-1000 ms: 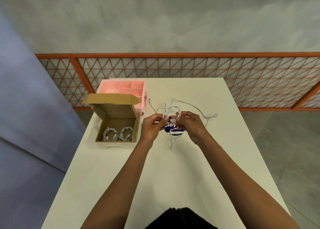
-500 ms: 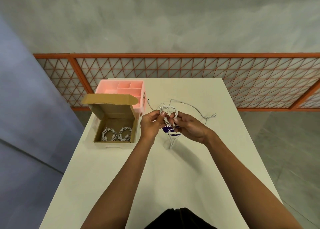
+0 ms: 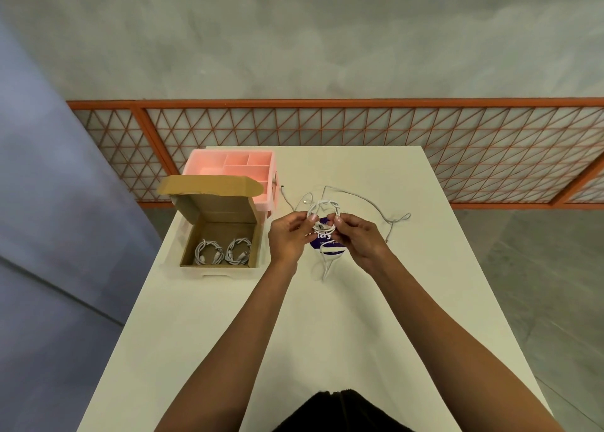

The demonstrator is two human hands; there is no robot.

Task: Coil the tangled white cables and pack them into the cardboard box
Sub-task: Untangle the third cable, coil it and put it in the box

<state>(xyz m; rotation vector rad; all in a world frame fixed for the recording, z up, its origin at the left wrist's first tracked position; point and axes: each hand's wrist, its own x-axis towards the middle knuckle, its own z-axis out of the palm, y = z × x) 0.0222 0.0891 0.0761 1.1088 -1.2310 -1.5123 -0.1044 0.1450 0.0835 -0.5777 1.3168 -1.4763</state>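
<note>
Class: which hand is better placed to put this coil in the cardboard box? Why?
Probably left: the left hand, pinching the cable coil, is nearer the cardboard box; the right hand must cross over.

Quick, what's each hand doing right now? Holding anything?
Left hand: closed, pinching the cable coil.
Right hand: closed, pinching the same coil.

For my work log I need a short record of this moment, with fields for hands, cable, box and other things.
left hand: pinches the white cable
right hand: pinches the same cable
white cable: partly looped between the hands, one end hanging down toward the table
cardboard box: open, two coiled cables inside, side by side
pink organizer: just behind the box
purple card: beneath the hands
</note>
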